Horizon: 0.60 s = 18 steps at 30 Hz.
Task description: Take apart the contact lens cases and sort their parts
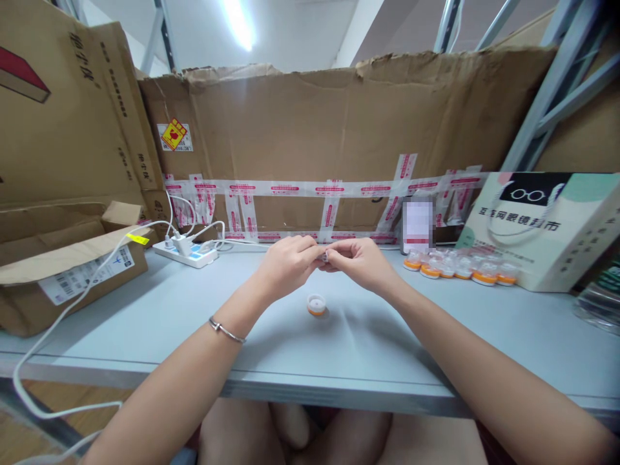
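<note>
My left hand [292, 263] and my right hand [361, 261] meet above the middle of the table, fingertips pinched together. Between them is a small shiny piece [325, 256], mostly covered by the fingers, so its kind does not show. Just below the hands, on the tabletop, sits a small round cap [316, 305] with a white inside and an orange rim, its hollow side up. Neither hand touches it. A silver bracelet [227, 330] circles my left wrist.
Several clear containers with orange bases [462, 266] stand at the right, before a phone [417, 226] and a paper bag [537, 226]. A power strip [186, 250] with white cables and an open carton [72, 265] are at the left. Cardboard [310, 129] walls the back.
</note>
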Motion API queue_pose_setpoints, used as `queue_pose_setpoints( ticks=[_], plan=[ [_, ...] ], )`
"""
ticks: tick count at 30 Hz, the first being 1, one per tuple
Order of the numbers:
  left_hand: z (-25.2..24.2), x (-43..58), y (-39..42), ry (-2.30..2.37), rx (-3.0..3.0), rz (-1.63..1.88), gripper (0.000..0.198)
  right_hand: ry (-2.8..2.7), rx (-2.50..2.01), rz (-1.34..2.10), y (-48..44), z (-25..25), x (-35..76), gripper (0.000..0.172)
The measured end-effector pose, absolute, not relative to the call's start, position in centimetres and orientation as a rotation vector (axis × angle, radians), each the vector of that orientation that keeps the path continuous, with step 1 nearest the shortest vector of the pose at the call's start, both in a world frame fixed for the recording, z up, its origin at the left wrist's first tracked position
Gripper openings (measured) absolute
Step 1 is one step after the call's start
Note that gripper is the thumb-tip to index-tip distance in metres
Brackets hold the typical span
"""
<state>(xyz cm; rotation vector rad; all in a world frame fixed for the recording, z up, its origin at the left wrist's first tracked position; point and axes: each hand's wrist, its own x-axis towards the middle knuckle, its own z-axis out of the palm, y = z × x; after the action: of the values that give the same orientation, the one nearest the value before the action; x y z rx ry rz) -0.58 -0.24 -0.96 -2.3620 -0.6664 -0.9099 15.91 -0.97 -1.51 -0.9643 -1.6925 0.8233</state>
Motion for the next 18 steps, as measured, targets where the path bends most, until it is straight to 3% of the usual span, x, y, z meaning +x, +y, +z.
queue_pose_setpoints(
  ticks=[6,18],
  plan=[
    [-1.47,-0.14,-0.29,-0.703,-2.383,-0.885,0.017,-1.741,-1.027,0.746,-0.64,-1.79,15.96,0.018],
    [-1.49,-0.16,-0.09,-0.699,-2.437,-0.964,0.016,-1.572,-0.972,1.015,-0.73,-1.47,15.82,0.010]
  ],
)
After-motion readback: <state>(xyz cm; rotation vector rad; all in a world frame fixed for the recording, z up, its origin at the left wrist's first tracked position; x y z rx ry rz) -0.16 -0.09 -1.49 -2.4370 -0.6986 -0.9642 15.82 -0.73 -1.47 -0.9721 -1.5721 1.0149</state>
